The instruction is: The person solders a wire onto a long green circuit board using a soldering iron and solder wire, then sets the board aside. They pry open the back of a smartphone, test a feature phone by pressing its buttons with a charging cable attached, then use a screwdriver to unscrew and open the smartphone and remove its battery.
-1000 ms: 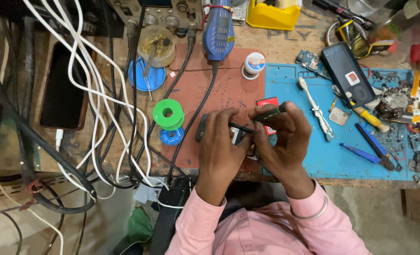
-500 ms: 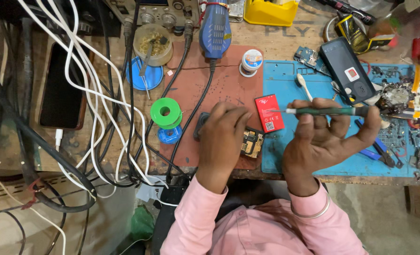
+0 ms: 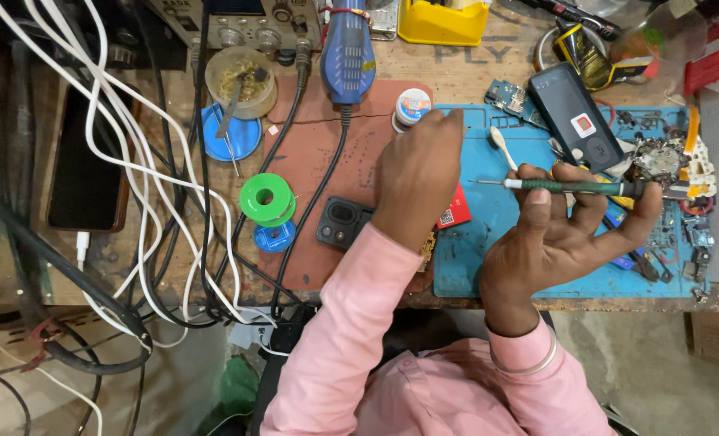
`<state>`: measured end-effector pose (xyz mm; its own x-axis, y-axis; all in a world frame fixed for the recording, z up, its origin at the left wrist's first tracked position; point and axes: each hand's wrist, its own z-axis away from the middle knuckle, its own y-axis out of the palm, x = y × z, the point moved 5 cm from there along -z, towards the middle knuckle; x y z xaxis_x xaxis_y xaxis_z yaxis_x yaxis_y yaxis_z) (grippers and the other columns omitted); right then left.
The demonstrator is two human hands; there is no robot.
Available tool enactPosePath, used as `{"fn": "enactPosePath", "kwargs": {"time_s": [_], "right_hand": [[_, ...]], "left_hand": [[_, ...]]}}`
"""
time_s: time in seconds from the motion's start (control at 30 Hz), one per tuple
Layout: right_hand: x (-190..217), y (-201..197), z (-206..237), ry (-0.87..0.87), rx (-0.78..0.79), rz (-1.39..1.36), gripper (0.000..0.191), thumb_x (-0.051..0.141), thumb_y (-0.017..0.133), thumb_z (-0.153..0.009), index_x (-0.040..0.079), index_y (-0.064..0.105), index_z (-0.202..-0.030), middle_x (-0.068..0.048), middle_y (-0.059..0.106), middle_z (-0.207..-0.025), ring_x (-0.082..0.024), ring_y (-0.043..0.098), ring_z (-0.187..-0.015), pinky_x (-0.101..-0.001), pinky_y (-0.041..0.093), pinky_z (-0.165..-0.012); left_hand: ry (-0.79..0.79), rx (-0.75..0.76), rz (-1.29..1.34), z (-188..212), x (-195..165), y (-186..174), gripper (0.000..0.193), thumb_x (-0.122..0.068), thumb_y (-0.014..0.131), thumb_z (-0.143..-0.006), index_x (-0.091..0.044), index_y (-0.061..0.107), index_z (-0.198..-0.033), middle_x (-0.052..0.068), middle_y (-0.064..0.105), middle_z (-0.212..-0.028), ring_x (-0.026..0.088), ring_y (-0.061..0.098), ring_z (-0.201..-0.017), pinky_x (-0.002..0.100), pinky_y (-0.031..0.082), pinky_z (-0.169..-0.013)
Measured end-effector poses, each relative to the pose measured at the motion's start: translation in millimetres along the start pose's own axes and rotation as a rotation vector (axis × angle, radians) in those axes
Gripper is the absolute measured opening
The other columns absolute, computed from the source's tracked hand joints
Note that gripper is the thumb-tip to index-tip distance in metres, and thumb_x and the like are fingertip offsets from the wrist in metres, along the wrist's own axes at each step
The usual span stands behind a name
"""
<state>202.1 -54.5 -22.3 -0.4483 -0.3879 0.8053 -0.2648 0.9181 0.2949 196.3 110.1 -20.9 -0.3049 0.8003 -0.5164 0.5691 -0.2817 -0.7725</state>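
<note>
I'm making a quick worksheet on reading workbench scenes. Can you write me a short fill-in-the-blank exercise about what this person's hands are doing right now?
1. The right hand holds a green-handled ____ level above the blue mat.
2. The left hand reaches toward a small round ____ with a white lid at the mat's edge.
3. The spool of wire left of the brown mat is ____ in colour.
4. Both sleeves are ____.

Missing words: screwdriver; jar; green; pink

Blue mat had open room in its middle. Parts clutter crowded its right; white cables blocked the left.
</note>
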Motion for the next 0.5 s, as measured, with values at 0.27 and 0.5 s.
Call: {"fn": "enactPosePath", "kwargs": {"time_s": [0.27,0.5], "right_hand": [[1.6,20.3,15.3,0.053,0.41,0.008,0.078,-0.01,0.061,-0.111,0.026,0.012,-0.16,-0.017,0.058,-0.132,-0.031,0.071,-0.103,-0.0422,0.063,-0.094],[6.5,38.3,29.9,-0.096,0.824,0.048,0.088,-0.019,0.064,-0.093,0.023,0.02,-0.156,-0.023,0.061,-0.121,-0.031,0.074,-0.102,-0.0424,0.067,-0.088]], "left_hand": [[-0.023,-0.114,0.202,106.0,26.8,-113.2,0.034,-0.015,0.077,-0.094,-0.004,0.069,-0.125,0.012,0.07,-0.118,0.033,0.066,-0.111,0.043,0.053,-0.097],[0.012,-0.085,0.217,143.2,27.8,-108.6,0.046,-0.02,0.083,-0.082,-0.004,0.069,-0.123,0.008,0.068,-0.125,0.032,0.062,-0.121,0.045,0.048,-0.101]]}}
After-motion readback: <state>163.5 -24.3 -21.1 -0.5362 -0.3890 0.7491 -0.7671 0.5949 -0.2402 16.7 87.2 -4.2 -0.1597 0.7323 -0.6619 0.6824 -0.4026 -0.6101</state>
